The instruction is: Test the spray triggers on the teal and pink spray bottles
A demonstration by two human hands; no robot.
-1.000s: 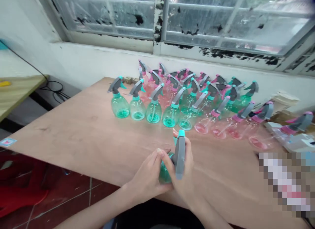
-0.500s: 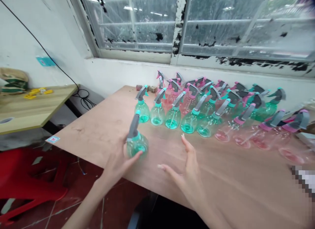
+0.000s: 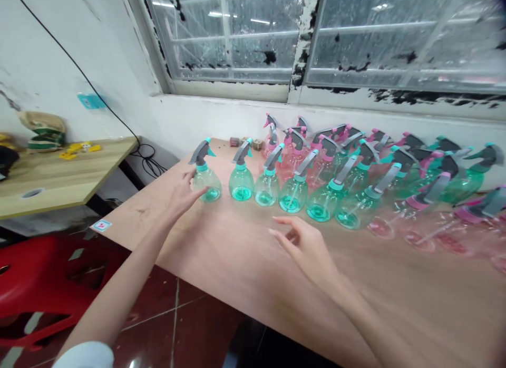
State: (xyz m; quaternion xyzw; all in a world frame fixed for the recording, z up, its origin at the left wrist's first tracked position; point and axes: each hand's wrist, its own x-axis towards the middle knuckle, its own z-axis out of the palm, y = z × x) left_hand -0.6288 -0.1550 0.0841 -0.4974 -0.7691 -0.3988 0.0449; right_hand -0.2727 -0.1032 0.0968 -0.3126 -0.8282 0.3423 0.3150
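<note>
My left hand [image 3: 185, 195] is closed around the body of a green spray bottle [image 3: 209, 183], which stands upright on the table at the left end of the front row. Its grey trigger head points up, with a turquoise collar below. My right hand [image 3: 302, 245] holds nothing; its thumb and fingers are apart, just above the tabletop in front of the row. Beside the held bottle, a small gap away, stands another green spray bottle [image 3: 241, 183]. Several more green ones continue the row to the right.
Pink spray bottles [image 3: 421, 220] stand at the right and behind the green ones, below the window. Small brown blocks [image 3: 256, 144] lie at the table's back edge. To the left are a second table [image 3: 75, 181] with yellow pieces, a black cable [image 3: 148, 160] and a red stool [image 3: 35, 278].
My left hand has carried the green spray bottle away from me to the row's left end, from tilted to upright. My right thumb and fingers have drawn closer together. The view has shifted left.
</note>
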